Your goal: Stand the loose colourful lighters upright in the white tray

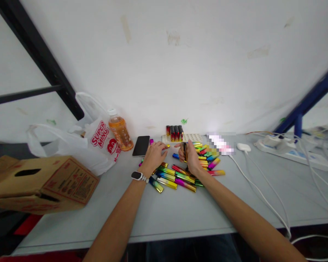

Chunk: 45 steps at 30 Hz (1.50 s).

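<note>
My left hand (155, 154), a watch on its wrist, is bent with its fingertips closed on a yellow-and-red lighter-like stick (167, 146). My right hand (191, 156) is wrapped around a dark-and-gold lighter (184, 150) held upright; the fingers hide part of it. Under and around both hands lie many shiny lighters (186, 185) in gold, green, blue, red and purple. Behind the hands, a block of red-and-black lighters (176, 134) stands upright in a white tray with holes (194, 138).
A black phone (141, 146), a tea-coloured drink bottle (120, 131), a plastic bag (98, 140) and a cardboard box (43, 183) stand to the left. On the right are a white charger (243, 147), white cables (258, 193) and a power strip (295, 154). A wall rises behind the table.
</note>
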Tool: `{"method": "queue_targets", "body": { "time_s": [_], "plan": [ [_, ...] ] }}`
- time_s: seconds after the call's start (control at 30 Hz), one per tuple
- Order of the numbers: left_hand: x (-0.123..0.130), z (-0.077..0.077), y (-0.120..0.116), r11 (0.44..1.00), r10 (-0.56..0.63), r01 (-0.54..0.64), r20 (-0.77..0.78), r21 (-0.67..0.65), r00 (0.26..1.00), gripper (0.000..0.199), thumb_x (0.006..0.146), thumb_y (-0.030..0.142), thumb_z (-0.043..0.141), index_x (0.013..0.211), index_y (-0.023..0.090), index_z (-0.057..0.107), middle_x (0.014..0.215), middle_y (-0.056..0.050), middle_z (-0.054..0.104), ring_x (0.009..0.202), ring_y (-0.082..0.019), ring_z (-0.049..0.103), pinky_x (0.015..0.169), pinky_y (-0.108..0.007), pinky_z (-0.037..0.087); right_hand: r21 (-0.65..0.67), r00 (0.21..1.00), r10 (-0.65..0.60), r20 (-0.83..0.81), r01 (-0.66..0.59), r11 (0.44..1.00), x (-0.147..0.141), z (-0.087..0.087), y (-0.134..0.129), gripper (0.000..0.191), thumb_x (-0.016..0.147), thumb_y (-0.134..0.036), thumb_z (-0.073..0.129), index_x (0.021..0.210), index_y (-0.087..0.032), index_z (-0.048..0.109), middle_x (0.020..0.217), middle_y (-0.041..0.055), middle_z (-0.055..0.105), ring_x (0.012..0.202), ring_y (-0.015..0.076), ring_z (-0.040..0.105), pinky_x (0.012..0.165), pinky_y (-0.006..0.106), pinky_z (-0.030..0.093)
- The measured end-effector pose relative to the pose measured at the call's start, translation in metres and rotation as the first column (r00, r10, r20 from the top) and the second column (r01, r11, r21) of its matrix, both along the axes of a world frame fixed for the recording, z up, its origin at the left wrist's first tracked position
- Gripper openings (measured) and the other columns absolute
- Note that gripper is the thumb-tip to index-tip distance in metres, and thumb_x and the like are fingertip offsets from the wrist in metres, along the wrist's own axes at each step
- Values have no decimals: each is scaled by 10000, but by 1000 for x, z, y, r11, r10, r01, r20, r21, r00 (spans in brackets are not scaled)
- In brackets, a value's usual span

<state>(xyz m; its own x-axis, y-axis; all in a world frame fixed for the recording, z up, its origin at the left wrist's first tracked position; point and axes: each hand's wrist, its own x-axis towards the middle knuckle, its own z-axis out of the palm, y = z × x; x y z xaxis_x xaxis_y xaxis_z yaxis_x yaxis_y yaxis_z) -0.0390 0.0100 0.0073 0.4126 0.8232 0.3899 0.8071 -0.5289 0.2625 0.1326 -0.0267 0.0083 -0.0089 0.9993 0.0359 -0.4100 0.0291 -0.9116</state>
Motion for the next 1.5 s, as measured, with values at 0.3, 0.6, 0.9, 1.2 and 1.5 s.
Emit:
{"method": "queue_targets", "body": {
  "time_s": [0.3,0.6,0.9,1.2,1.5],
  "plan": [
    [0,-4,-1,999,34,-38,-107,-36,994,282,921,209,587,1189,194,673,1201,-110,705,1153,-319,572,994,-455,402,288,906,-167,389,53,956,9,5,10,331,786,-521,709,829,-195,671,731,-4,640,649,130,546,635,260,433],
    [3,-6,-1,999,41,-42,-100,-6,994,338,886,159,590,1217,212,634,1319,-112,632,1214,-298,560,1059,-467,371,578,626,-408,665,-85,812,7,39,71,212,837,-297,653,1032,-233,706,846,4,717,723,168,593,753,304,453],
    [-1,-3,0,1000,18,-22,-187,-18,982,250,890,127,542,1087,198,679,1086,-99,705,1039,-273,643,1032,-457,405,491,29,-511,859,-330,806,-5,42,127,199,897,-230,569,1051,-179,684,950,98,733,925,261,606,909,393,353],
    [1,-5,-1,997,-19,5,-174,-77,985,349,841,69,546,1148,186,661,1112,-115,688,1112,-285,628,1032,-434,440,468,-23,-499,866,-314,826,-3,32,138,192,903,-252,583,1026,-184,714,970,105,710,1018,294,521,917,417,332],
    [1,0,2,994,-42,57,150,-95,988,365,841,52,564,1168,185,657,1085,-82,680,982,-218,662,960,-365,514,497,-105,-546,831,-301,814,1,38,126,313,954,-384,544,1077,-191,759,1113,163,544,1115,322,457,957,442,350]
  ]
}}
